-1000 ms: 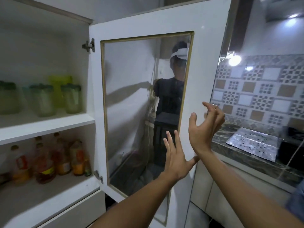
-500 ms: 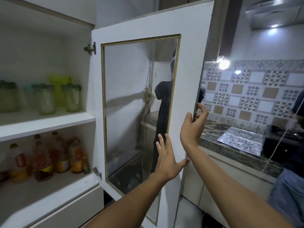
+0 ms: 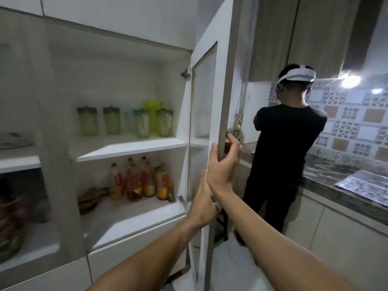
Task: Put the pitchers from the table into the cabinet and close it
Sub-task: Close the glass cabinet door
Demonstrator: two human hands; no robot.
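Note:
Several green-lidded pitchers stand in a row on the upper shelf of the white cabinet, with a yellow-green one behind them. The glass-paned cabinet door stands edge-on to me, roughly half shut. My right hand grips the door's free edge, thumb on the near side and fingers curled round the far side. My left hand lies flat and open against the door's inner face just below the right hand.
Oil and sauce bottles fill the lower shelf. Another person in a black shirt stands right of the door at the dark stone counter, which holds a metal tray. A second cabinet bay lies left.
The door has swung from wide open to edge-on. My right hand has closed on its free edge, and my left hand has stayed against the door's inner face.

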